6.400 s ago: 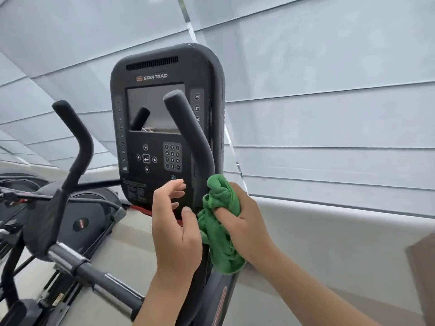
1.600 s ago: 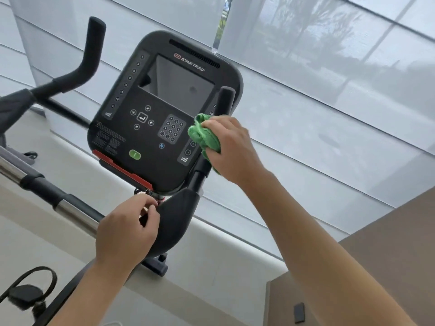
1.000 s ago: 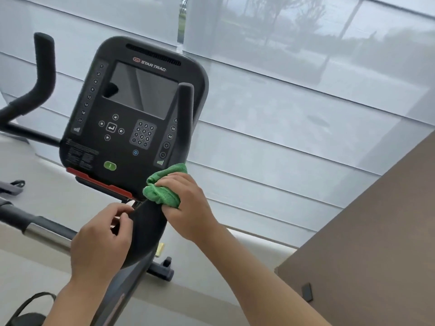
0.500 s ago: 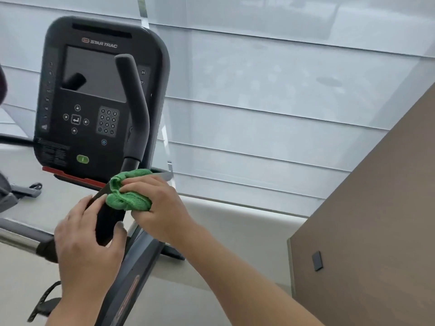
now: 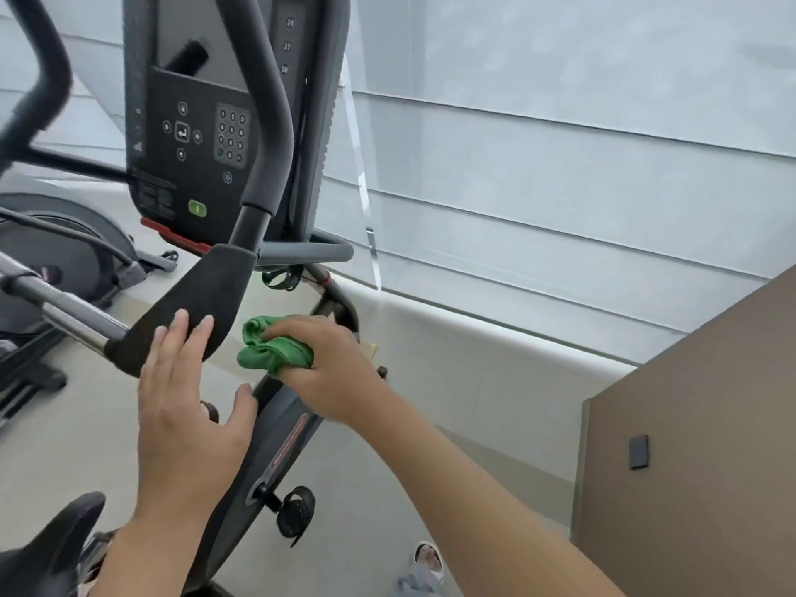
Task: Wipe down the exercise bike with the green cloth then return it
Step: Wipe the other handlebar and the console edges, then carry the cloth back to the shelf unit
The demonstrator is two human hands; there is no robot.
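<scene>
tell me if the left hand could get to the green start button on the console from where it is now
Probably yes. The left hand is open and holds nothing, its fingers resting on the black elbow pad. The green button sits above that pad on the console face, uncovered; the upright handlebar stands to its right, not across it.

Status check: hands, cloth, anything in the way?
Right hand gripping green cloth beside frame post. Left hand open beside padded handlebar. Nothing blocking.

Pale grey floor [image 5: 430, 489] carries it all. Exercise bike [image 5: 275, 445] stands on it, frame rising twd the console. 2nd machine [image 5: 64, 247] stands on the floor at left, near a low pale ledge [image 5: 495, 342] under the blinds. Shoe [image 5: 428, 558] planted on the floor just right of the bike.
</scene>
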